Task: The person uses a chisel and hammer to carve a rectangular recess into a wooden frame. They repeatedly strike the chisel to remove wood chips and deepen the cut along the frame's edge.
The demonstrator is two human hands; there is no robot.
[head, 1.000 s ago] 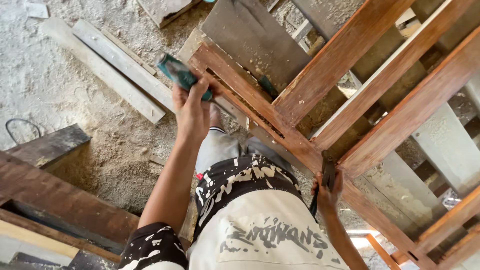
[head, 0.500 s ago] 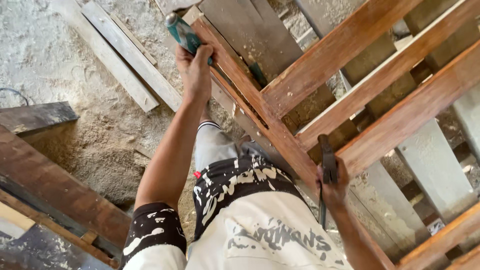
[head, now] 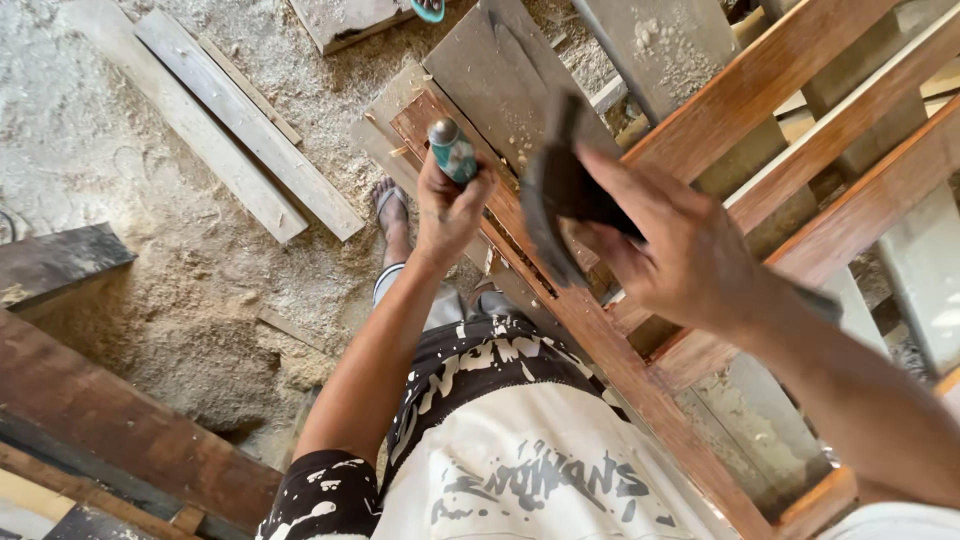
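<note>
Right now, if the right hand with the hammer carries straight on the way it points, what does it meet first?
Most likely the metal butt of the teal-handled chisel held upright by the left hand. The right hand aims the dark hammer head toward it; the depth between them is unclear.

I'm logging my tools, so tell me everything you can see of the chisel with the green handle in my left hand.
The chisel shows mostly its handle: teal-green, glossy like plastic, ending in a rounded silvery metal cap that faces the camera. The left hand wraps its lower part, so the blade is hidden behind the fingers. It stands nearly upright, tilted slightly left, its lower end toward the reddish-brown wooden frame. The right hand holds a dark hammer just beside it, not touching it.
</note>
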